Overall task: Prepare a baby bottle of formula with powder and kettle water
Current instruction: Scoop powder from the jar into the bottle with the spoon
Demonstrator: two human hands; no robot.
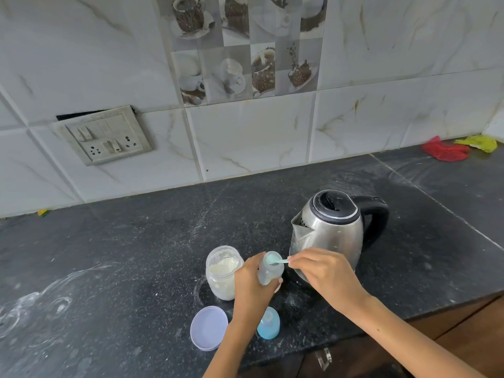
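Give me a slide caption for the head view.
Left hand steadies bottle; right hand tips scoop into it.

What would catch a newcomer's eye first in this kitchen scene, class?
Probably the shiny steel kettle on the dark counter, right of centre. Just in front, the left hand holds a small baby bottle while the right hand tips a pale scoop at its mouth. An open jar of powder stands to their left.

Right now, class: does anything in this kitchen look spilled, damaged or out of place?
Yes. White powdery smears mark the dark counter at its left and around the jar. The switch plate hangs crooked, with a dark gap above it. Red and yellow crumpled bags lie at the far right.
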